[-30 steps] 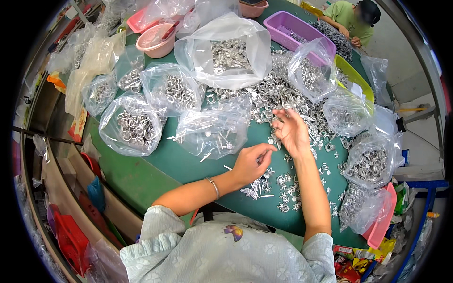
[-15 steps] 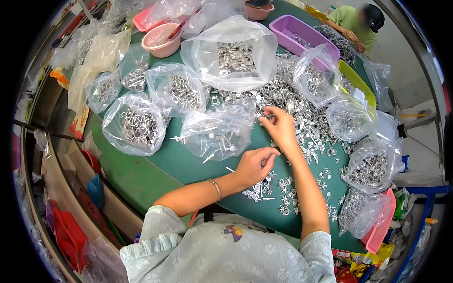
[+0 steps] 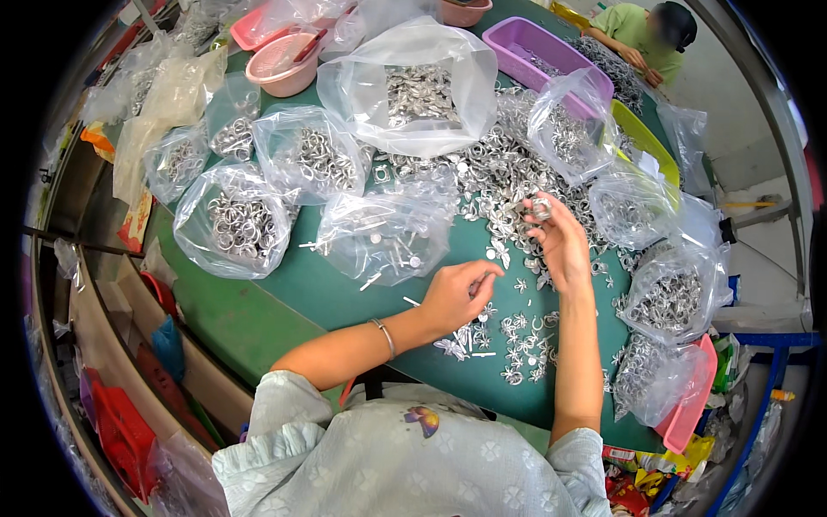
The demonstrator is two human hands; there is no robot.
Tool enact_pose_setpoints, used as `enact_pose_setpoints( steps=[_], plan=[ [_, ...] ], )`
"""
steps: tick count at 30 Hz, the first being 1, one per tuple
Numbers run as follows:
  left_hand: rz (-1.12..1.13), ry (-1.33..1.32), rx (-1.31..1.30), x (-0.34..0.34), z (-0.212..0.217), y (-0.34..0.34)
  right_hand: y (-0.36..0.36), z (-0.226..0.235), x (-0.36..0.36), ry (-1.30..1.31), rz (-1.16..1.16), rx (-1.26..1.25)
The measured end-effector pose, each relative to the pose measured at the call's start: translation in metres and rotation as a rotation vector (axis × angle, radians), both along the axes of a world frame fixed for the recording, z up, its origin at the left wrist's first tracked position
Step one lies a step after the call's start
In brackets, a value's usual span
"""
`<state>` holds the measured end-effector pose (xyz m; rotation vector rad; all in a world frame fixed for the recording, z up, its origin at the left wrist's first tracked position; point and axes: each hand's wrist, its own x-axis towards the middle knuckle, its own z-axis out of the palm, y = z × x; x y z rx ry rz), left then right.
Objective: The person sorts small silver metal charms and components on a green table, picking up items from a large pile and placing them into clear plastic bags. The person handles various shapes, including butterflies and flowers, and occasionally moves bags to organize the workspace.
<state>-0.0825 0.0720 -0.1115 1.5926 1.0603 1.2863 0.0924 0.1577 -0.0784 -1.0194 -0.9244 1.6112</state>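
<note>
My right hand (image 3: 562, 246) is raised over the pile of silver metal pieces (image 3: 493, 185), and its fingers hold a silver ring (image 3: 541, 208). Below and to the left, my left hand (image 3: 461, 297) is closed, thumb against curled fingers; whatever it grips is hidden. Close to it lie small flower-shaped metal pieces (image 3: 515, 346) and a few thin white sticks. A clear bag with white sticks and discs (image 3: 383, 239) rests just beyond my left hand.
Open bags of metal pieces surround the pile, including a large bag (image 3: 327, 86) and a ring-filled bag (image 3: 191, 226). A purple bin (image 3: 500, 34), a green tray (image 3: 637, 129) and a pink basket (image 3: 284, 82) stand farther off. A person (image 3: 642, 43) works at the far right.
My right hand has moved right from the pile's near left edge and lifted a silver ring. My left hand has shifted slightly left, still closed. The whole view has shifted a little.
</note>
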Motion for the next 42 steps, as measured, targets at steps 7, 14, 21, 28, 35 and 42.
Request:
enact_pose_setpoints(
  steps=[7, 14, 21, 28, 35, 42],
  plan=[
    [-0.009, 0.009, -0.010, -0.002, -0.002, 0.001, -0.010, 0.004, 0.012, 0.035, -0.116, -0.043],
    [-0.017, 0.023, 0.006, 0.000, -0.001, 0.003, -0.005, -0.025, 0.001, -1.323, -0.281, 0.571],
    [-0.021, 0.022, 0.000, -0.001, -0.004, 0.001, -0.010, 0.008, 0.014, 0.421, -0.154, -0.205],
    [-0.017, 0.030, -0.013, 0.000, 0.000, 0.002, 0.018, -0.018, 0.030, 0.505, -0.093, -0.095],
    [-0.032, 0.032, 0.010, 0.000, 0.000, 0.002, 0.021, -0.020, 0.042, 0.561, -0.075, -0.118],
    [-0.040, 0.036, -0.022, 0.000, -0.002, 0.001, 0.037, -0.011, 0.015, -0.639, -0.375, 0.189]
  ],
)
